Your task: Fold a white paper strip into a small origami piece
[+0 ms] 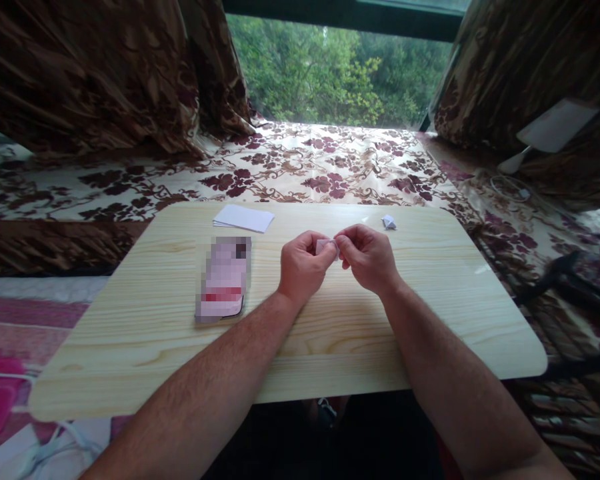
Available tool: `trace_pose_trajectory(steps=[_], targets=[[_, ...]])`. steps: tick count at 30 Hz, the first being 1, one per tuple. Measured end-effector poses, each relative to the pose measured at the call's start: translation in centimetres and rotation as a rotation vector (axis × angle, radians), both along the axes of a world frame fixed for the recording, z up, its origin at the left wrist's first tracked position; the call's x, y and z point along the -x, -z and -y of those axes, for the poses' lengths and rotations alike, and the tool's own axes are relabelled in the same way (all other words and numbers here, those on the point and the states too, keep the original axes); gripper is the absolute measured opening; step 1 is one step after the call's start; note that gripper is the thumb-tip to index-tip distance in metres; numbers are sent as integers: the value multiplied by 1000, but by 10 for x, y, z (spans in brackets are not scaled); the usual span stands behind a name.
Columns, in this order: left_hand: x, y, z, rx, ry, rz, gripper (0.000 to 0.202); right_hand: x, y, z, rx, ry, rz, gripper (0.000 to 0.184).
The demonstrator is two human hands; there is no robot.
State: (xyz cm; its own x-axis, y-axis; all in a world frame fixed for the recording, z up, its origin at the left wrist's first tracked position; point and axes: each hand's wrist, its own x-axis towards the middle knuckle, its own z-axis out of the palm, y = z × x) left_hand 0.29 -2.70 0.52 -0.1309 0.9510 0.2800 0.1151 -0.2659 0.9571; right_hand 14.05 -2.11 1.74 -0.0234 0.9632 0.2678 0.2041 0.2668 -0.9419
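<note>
The bench (380, 333) is a pale wood-grain top with rounded corners. On it, left of the hands, a phone (224, 279) lies flat with its long side running away from the person; its face is blurred. Beyond the phone, near the far edge, sits a thin stack of white sheets (244, 218), turned a little askew. At the far edge on the right lies 1 small folded bit (389, 222) of white paper, well apart from the stack and just beyond the right hand. Behind the bench, a cream cloth (305, 167) with dark red flowers covers a ledge. Brown patterned curtains (80, 73) hang at both sides of a window (330, 73) full of green trees. A white cable (513, 187) is coiled on the ledge at the right. Nothing lies between the hands and the person; both forearms cross the near edge of the bench.

The paper (326, 247) is held above the middle of the bench, toward its far half, between the 2 hands. The part that shows runs roughly across, from one hand to the other; which end leads cannot be told, as fingertips cover most of it.

It is small, pale, whitish with a faint pink cast, and looks folded, though the folds are too small to make out.

The left hand (304, 263) is curled nearly closed, thumb and fingertips pinching the paper's left side. The right hand (367, 257) is curled the same way, pinching the right side, its fingertips touching those of the left.
</note>
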Motion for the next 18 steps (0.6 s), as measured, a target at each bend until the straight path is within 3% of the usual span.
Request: trace_pose_trajectory(steps=[7,18], targets=[[-1,3,-2,19,61,80,19,-2,-1,1,-94,53,172,14],[-1,3,-5,58,121,251,19,0,-2,1,-83,44,161,15]])
